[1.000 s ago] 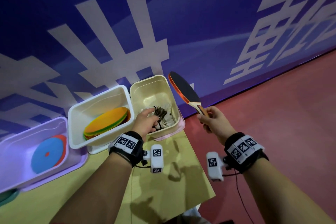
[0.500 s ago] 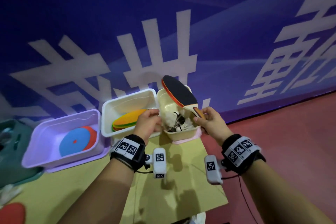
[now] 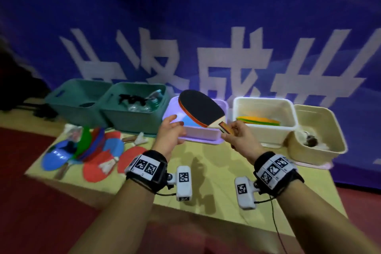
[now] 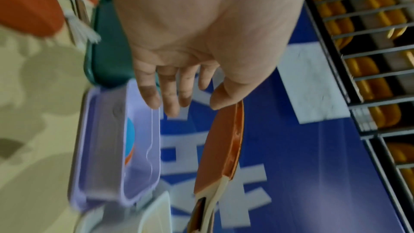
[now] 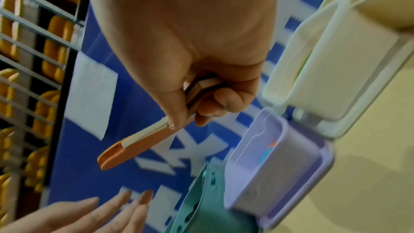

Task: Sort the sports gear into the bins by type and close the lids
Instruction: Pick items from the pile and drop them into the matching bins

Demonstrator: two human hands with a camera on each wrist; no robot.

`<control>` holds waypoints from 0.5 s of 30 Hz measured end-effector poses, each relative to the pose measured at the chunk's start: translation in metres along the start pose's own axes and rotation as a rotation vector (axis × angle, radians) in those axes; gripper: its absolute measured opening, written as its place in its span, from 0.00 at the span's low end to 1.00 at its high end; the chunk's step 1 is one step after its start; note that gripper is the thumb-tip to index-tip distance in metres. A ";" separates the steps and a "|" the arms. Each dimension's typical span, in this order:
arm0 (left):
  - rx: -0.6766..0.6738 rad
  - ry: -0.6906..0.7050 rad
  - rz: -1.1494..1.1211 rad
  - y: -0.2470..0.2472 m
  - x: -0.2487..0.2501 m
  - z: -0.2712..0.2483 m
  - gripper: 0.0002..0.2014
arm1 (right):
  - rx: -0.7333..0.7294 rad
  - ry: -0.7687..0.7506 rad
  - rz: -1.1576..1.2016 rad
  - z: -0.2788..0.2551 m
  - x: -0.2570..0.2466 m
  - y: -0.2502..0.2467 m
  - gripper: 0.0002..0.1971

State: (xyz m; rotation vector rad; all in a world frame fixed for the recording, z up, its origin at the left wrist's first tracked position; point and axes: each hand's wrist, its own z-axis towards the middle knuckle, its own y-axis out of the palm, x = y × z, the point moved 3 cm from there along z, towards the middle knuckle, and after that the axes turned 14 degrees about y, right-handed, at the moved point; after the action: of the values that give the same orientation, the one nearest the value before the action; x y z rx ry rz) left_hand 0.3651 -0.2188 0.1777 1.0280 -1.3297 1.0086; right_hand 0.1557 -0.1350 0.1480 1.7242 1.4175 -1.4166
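Observation:
My right hand (image 3: pixel 237 136) grips the wooden handle of a table tennis paddle (image 3: pixel 201 107) with a black face and an orange back (image 5: pixel 139 146). The blade hangs over the lilac bin (image 3: pixel 202 137), which holds blue and red discs. My left hand (image 3: pixel 171 130) is held up beside the blade, fingers (image 4: pixel 168 95) straight and holding nothing. To the right, a white bin (image 3: pixel 266 105) holds flat orange and green discs, and a cream bin (image 3: pixel 321 150) holds shuttlecocks. Paddles, discs and shuttlecocks (image 3: pixel 107 166) lie piled at the left of the yellow table (image 3: pixel 206 175).
Two teal bins (image 3: pixel 132 117) stand at the back left, one with dark and clear items inside. A blue banner wall (image 3: pixel 247 27) rises right behind the bins. Red floor surrounds the table. Each wrist wears a black band with a white camera.
My left hand has left the shuttlecock bin and now hovers open by the paddle. The right hand has carried the paddle left, from the cream bin to over the lilac bin. The view has swung left.

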 end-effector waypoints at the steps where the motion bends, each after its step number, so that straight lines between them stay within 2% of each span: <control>1: 0.039 0.004 0.003 -0.029 0.001 -0.006 0.32 | -0.021 -0.018 -0.026 -0.003 -0.006 0.028 0.11; 4: 0.183 0.028 -0.019 -0.121 0.004 -0.027 0.29 | -0.121 -0.057 -0.073 -0.015 -0.023 0.115 0.09; 9: 0.386 0.046 -0.037 -0.236 0.004 -0.051 0.29 | -0.276 -0.146 -0.234 -0.018 -0.044 0.230 0.12; 15: 0.566 0.029 -0.008 -0.316 -0.012 -0.061 0.25 | -0.406 -0.237 -0.390 -0.017 -0.059 0.318 0.12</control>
State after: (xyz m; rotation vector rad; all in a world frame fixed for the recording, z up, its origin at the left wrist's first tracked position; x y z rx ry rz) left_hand 0.6865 -0.2404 0.1654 1.4267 -1.0306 1.4312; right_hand 0.4575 -0.2519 0.1351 1.0326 1.8171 -1.3459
